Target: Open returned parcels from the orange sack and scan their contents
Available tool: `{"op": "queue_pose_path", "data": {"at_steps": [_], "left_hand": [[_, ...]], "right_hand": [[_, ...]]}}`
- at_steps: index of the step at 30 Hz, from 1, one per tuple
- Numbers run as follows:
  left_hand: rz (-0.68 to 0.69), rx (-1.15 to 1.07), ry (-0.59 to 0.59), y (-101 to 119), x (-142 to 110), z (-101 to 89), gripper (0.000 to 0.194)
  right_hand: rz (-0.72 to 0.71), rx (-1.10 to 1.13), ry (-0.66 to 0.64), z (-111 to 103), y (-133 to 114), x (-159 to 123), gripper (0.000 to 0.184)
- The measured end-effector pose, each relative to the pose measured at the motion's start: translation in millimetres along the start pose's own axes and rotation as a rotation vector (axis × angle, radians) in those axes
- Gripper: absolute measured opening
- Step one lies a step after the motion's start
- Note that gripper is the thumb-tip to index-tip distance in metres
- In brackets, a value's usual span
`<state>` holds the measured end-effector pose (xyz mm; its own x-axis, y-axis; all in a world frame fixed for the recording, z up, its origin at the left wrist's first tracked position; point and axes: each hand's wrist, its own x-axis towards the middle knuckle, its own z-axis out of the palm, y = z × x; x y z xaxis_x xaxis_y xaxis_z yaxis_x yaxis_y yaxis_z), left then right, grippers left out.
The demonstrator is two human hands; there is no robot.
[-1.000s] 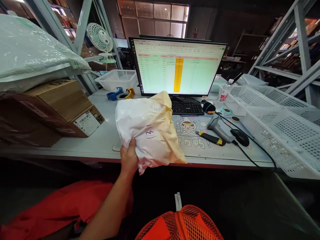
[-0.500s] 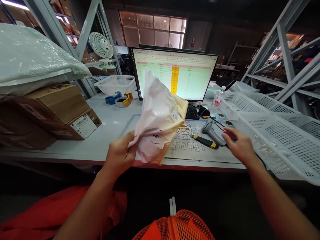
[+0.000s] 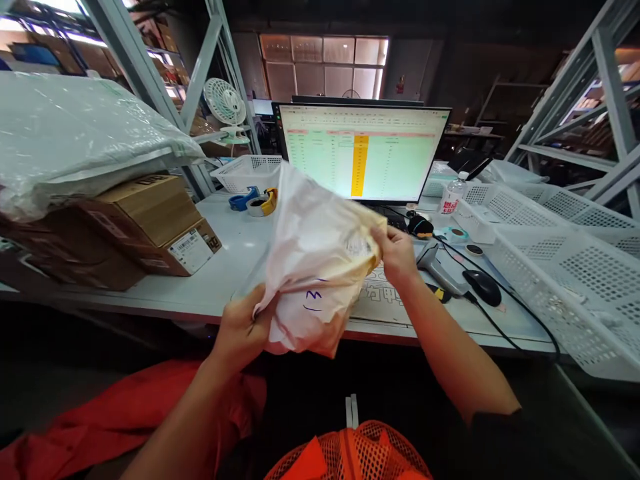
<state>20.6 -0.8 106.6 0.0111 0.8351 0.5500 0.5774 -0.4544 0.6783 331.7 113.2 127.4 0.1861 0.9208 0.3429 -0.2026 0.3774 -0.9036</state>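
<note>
A crumpled white and yellowish plastic mailing bag [image 3: 320,247] is held up over the front edge of the desk, with a blue handwritten mark on its lower face. My left hand [image 3: 245,327] is closed around its lower left edge. At the upper right edge, my right hand [image 3: 395,253] pinches the yellowish side. What the bag contains is hidden. Just beyond my right forearm lie a grey barcode scanner [image 3: 440,270] and a black mouse [image 3: 483,287]. A yellow and black cutter [image 3: 440,293] is mostly covered by my arm.
Behind the bag stands a monitor [image 3: 400,160] showing a spreadsheet. Cardboard boxes [image 3: 150,220] under a plastic-wrapped package [image 3: 90,133] occupy the left. White perforated baskets [image 3: 565,267] line the right, near a bottle [image 3: 453,195]. Tape dispensers [image 3: 255,202] sit by a white basket [image 3: 247,175].
My right hand has moved left from beside the scanner and taken hold of the bag's right edge. My left hand keeps its grip. The view has shifted slightly, and the mouse now shows.
</note>
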Motion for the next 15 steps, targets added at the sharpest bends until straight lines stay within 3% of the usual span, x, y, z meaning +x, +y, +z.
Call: {"op": "queue_pose_path", "data": {"at_steps": [2, 4, 8, 11, 15], "left_hand": [[0.025, -0.014, -0.073, 3.6, -0.5, 7.5, 0.032], [0.004, -0.033, -0.144, 5.7, 1.6, 11.0, 0.043], [-0.094, -0.105, -0.216, 4.6, 11.3, 7.8, 0.04], [-0.097, -0.166, -0.242, 8.7, 14.3, 11.0, 0.054], [-0.074, -0.043, -0.103, 19.4, 10.5, 28.5, 0.044]], "right_hand": [[-0.102, 0.011, 0.212, 1.2, 5.6, 6.3, 0.054], [-0.117, 0.06, 0.322, -1.0, 8.4, 12.3, 0.056], [0.001, 0.11, 0.177, -3.9, 5.1, 3.0, 0.059], [0.041, 0.122, 0.071, 0.6, 2.0, -21.1, 0.057], [0.053, -0.047, -0.028, 4.0, 2.9, -47.8, 0.053]]}}
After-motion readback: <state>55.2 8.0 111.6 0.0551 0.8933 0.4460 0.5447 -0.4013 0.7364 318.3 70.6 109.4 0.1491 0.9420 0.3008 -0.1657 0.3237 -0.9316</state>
